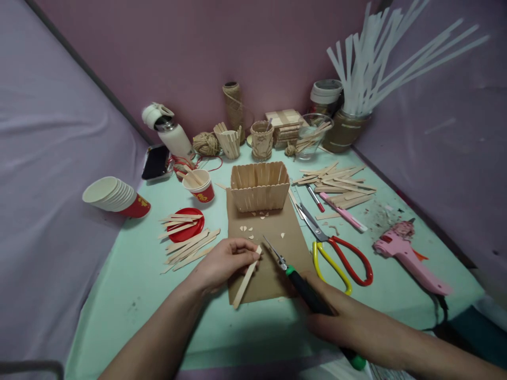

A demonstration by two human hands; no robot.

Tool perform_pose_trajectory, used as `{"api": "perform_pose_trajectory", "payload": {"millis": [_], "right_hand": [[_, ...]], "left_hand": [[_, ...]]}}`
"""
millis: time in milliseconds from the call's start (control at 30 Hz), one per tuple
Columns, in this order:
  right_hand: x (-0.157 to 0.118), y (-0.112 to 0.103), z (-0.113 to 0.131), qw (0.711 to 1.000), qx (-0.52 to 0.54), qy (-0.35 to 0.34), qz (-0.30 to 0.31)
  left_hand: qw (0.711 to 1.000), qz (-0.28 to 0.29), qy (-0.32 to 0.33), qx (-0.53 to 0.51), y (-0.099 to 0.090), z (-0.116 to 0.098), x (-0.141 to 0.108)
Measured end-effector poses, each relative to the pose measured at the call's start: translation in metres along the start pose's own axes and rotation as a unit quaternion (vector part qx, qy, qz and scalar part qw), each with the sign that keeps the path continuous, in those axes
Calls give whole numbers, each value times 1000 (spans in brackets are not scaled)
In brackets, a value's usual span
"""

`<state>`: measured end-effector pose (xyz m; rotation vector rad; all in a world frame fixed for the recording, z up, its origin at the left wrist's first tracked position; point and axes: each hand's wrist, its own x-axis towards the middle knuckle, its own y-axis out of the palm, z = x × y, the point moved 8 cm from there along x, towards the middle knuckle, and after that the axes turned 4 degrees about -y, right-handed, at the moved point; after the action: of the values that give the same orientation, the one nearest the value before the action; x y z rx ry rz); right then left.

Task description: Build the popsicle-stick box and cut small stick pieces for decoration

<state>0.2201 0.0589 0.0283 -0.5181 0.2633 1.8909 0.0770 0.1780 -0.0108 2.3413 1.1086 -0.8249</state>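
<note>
My left hand [233,258] pinches a flat wooden craft stick [246,282] near its upper end, tilted over a brown cardboard sheet [273,279]. My right hand [332,311] is wrapped around the black and green handles of narrow-bladed snips [291,270]. Their tip points up and left, a little right of the stick's top and apart from it. Small pale wood offcuts [245,228] lie on the cardboard. Behind them, at the sheet's far end, stands a rectangular box made of craft sticks [259,196].
Scissors [327,240], a pink pen [344,212] and a pink glue gun [412,256] lie on the right, before a pile of sticks [340,182]. On the left are more sticks [190,248], a red lid [194,232] and stacked paper cups [119,198]. Twine [234,105] stands at the back.
</note>
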Motion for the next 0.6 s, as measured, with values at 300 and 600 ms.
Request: {"api": "perform_pose_trajectory", "payload": {"millis": [300,600], "right_hand": [[-9,-14,6,995,-87,-4,-52],[-14,-15,-9,970,-207,7,-126]], "left_hand": [[933,-202,183,237,-65,-63,-28],[875,-180,194,406,-72,-62,-23]]}}
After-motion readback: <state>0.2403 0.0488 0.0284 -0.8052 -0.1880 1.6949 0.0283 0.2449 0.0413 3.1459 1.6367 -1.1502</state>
